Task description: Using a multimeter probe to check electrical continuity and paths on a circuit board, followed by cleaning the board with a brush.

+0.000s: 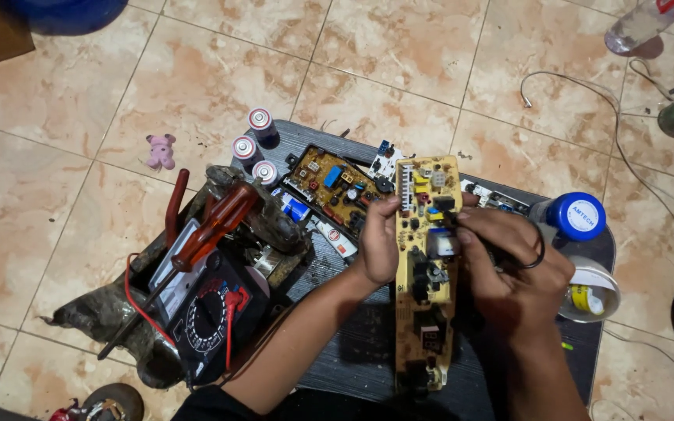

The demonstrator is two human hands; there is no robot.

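Note:
A long yellow circuit board [424, 312] with dark components stands lengthwise over a dark grey mat [345, 355]. My left hand [378, 243] grips the board's left edge near its upper half. My right hand [509, 273] is closed around a thin black tool or probe with a black lead looping over the knuckles; its tip touches the board near a blue component. A second, smaller yellow circuit board [333, 187] lies flat just beyond my left hand.
A black multimeter [208, 320] with red leads and a red-handled screwdriver [216, 222] lie on a grimy tool pouch at left. Three cylindrical cells [255, 144] stand behind. A blue-capped bottle [575, 217] and a tape roll [590, 292] sit at right. Wires trail across the tiled floor.

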